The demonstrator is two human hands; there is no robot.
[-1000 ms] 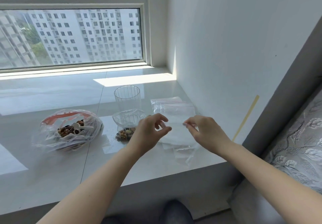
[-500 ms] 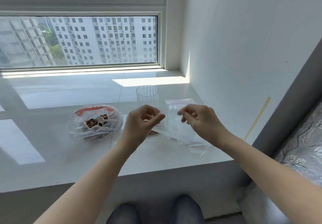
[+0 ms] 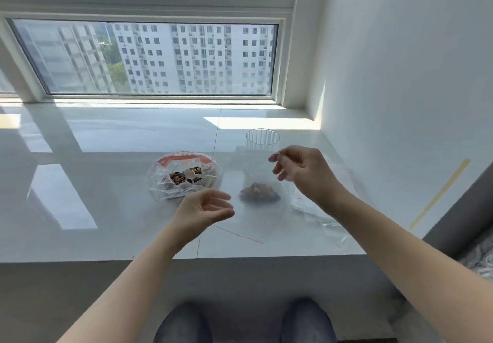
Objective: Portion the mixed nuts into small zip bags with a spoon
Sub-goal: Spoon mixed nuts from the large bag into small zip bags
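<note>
My right hand [image 3: 301, 174] pinches a corner of a clear small zip bag [image 3: 250, 225] and holds it up above the sill. The bag hangs blurred, with its red zip line low near the sill's front. My left hand [image 3: 205, 209] hovers by the bag's left edge with fingers relaxed and holds nothing. A large clear bag with a red strip [image 3: 184, 177] lies open on the sill with mixed nuts in it, and a white spoon [image 3: 196, 175] rests on them. Seen through the hanging bag is a small heap of nuts [image 3: 258, 194] in a glass dish.
A ribbed clear cup [image 3: 262, 140] stands behind the dish. More clear zip bags [image 3: 320, 214] lie flat at the right, under my right forearm. The glossy white sill [image 3: 106, 196] ends at a front edge near my knees. A white wall closes the right side.
My right hand has lifted the small bag up off the pile. My left hand has let go of it and dropped lower, fingers now loose. The view has shifted right and tilted down.
</note>
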